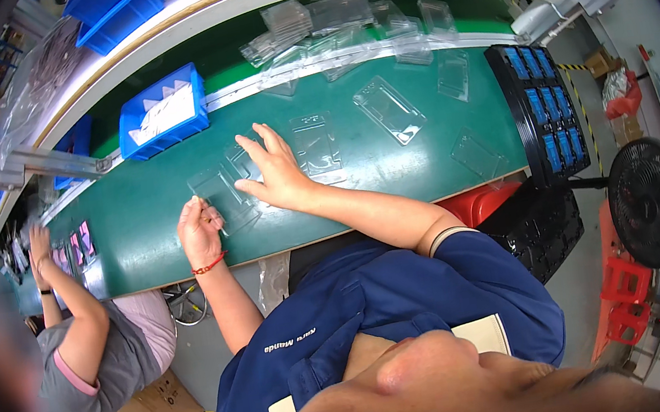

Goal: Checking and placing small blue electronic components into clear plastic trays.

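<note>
My left hand point(200, 230) is closed with its fingertips pinched on the near-left edge of a clear plastic blister pack point(228, 207), which lies over the green table. My right hand point(279, 171) has its fingers spread and stretched forward, just above the packs. Partly under its fingers is another clear blister point(239, 160), and beside it on the right lies a clear pack point(316, 148) with a hanging slot at its top. Whether the right fingertips touch the plastic cannot be made out.
More blister packs point(390, 110) lie to the right, and stacks of them point(338, 17) stand at the back. A blue bin point(197, 111) holds white cards. At the right end stands a black tray point(520, 118) with blue pieces; a co-worker point(93, 337) sits at the left.
</note>
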Action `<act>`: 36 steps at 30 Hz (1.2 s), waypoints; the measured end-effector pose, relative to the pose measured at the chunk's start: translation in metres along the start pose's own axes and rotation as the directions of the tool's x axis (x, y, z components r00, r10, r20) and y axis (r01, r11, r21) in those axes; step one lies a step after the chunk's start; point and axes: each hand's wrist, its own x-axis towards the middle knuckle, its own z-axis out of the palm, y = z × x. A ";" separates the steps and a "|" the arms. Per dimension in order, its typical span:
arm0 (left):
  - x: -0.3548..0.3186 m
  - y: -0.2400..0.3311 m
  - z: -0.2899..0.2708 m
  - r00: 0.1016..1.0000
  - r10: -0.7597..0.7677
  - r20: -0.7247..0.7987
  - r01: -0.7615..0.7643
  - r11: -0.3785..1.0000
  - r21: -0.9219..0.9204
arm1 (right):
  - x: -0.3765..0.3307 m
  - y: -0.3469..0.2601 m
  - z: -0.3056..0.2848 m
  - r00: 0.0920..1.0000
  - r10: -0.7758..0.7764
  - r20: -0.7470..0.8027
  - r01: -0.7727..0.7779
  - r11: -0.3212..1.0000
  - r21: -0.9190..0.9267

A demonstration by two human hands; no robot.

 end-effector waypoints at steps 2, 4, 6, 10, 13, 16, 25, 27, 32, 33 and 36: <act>0.007 0.005 0.003 0.986 0.073 -0.147 -0.021 0.944 0.329 | -0.005 -0.008 -0.022 0.993 -0.118 -0.027 0.112 0.980 -0.164; 0.015 -0.003 0.011 0.970 0.147 -0.195 -0.040 0.883 0.468 | -0.017 -0.005 -0.061 0.984 -0.164 -0.063 0.145 0.960 -0.241; 0.021 -0.012 0.010 0.921 0.376 -0.100 -0.181 0.642 0.745 | -0.039 0.010 -0.112 0.980 -0.167 -0.106 0.116 0.918 -0.380; 0.015 -0.021 0.034 0.853 0.483 0.198 -0.311 0.164 0.936 | -0.091 0.040 -0.228 0.991 0.026 -0.131 -0.111 0.709 -0.697; 0.008 -0.027 0.065 0.872 0.421 0.249 -0.332 0.135 0.933 | -0.126 0.055 -0.280 0.943 0.323 -0.082 -0.285 0.652 -0.702; 0.008 -0.040 0.078 0.841 0.398 0.365 -0.420 0.056 0.906 | -0.130 0.084 -0.290 0.965 0.230 -0.123 -0.251 0.684 -0.685; -0.024 -0.069 0.169 0.592 0.141 0.794 -0.783 -0.136 0.607 | -0.087 0.098 -0.264 0.806 0.091 -0.584 -0.453 0.730 -0.511; -0.025 -0.083 0.189 0.505 0.009 0.863 -0.857 -0.113 0.503 | -0.089 0.083 -0.276 0.825 0.099 -0.557 -0.446 0.718 -0.534; -0.008 -0.128 0.221 0.384 -0.112 0.916 -0.920 -0.126 0.371 | -0.124 0.069 -0.296 0.951 0.126 -0.284 -0.287 0.703 -0.650; -0.005 -0.134 0.220 0.359 -0.136 0.923 -0.928 -0.156 0.338 | -0.129 0.065 -0.290 0.960 0.159 -0.232 -0.275 0.705 -0.653; -0.007 -0.132 0.217 0.358 -0.263 0.896 -0.934 -0.107 0.341 | -0.143 0.075 -0.270 0.968 0.173 -0.181 -0.249 0.590 -0.768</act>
